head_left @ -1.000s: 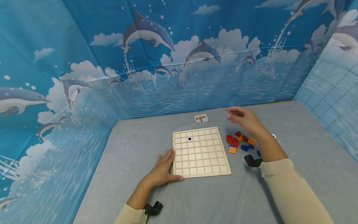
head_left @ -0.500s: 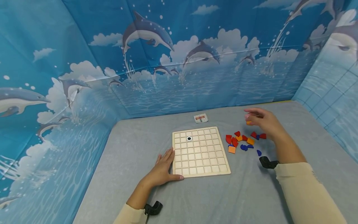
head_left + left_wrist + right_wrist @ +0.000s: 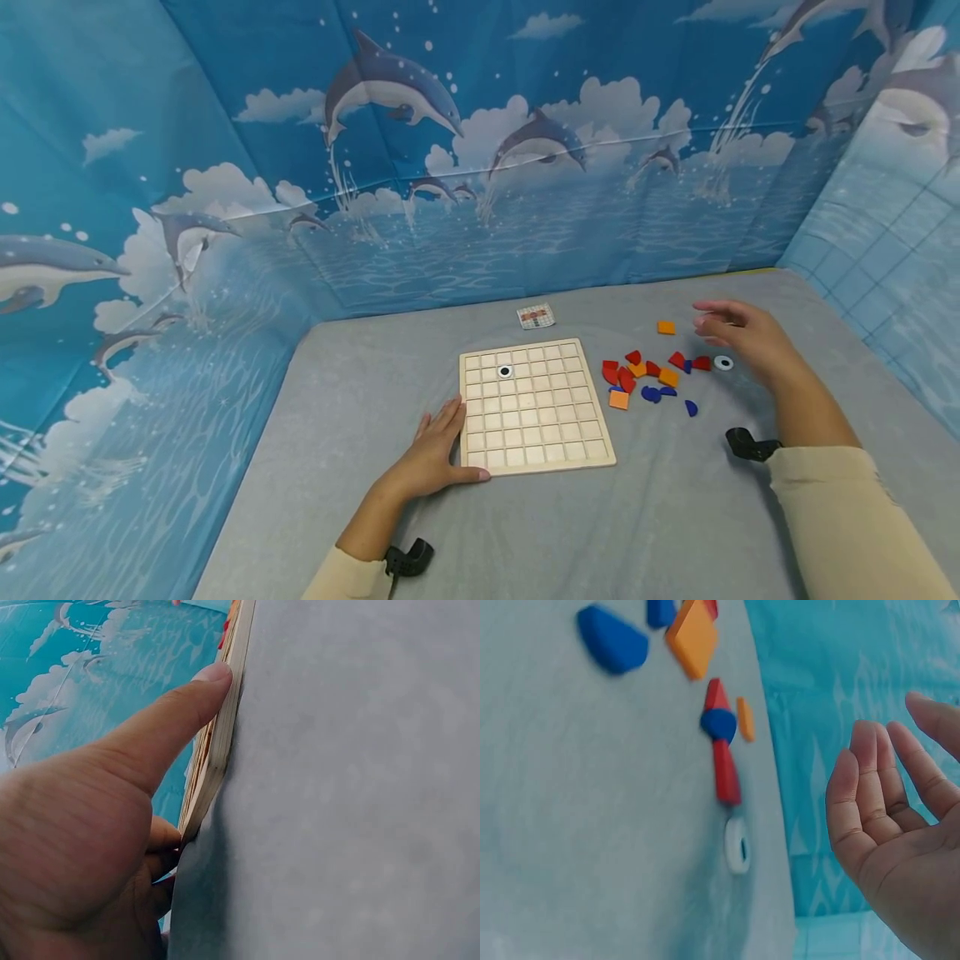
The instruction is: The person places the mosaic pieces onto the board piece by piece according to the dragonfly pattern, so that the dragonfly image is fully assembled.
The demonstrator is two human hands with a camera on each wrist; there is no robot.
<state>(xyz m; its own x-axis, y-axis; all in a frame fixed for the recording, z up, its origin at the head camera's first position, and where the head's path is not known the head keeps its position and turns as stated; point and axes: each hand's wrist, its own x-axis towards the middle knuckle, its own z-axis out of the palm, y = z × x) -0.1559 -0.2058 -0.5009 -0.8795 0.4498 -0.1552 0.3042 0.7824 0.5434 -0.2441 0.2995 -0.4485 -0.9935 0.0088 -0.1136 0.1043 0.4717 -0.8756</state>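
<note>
My left hand (image 3: 431, 462) rests at the near left corner of a wooden grid board (image 3: 528, 417), its fingers along the left side and its thumb (image 3: 187, 705) on the front edge. One square white tile with a black dot (image 3: 505, 372) sits in the board's grid near the far side. Off to the right, my right hand (image 3: 746, 337) is held above the table with loosely bent fingers, and the right wrist view shows nothing in it. Close below it lie a round white piece with a dark centre (image 3: 723, 362) and a red wedge piece (image 3: 701, 363).
Several red, orange and blue flat pieces lie right of the board, among them an orange square (image 3: 618, 400) and a blue half-round (image 3: 691, 407). Another orange square (image 3: 666, 327) lies farther back. A small printed card (image 3: 536, 316) is behind the board, before a dolphin-print curtain (image 3: 420, 250).
My right hand has moved rightward from beside the card, past the coloured pieces, uncovering the rear orange square and the round white piece. My left hand has stayed at the board's corner.
</note>
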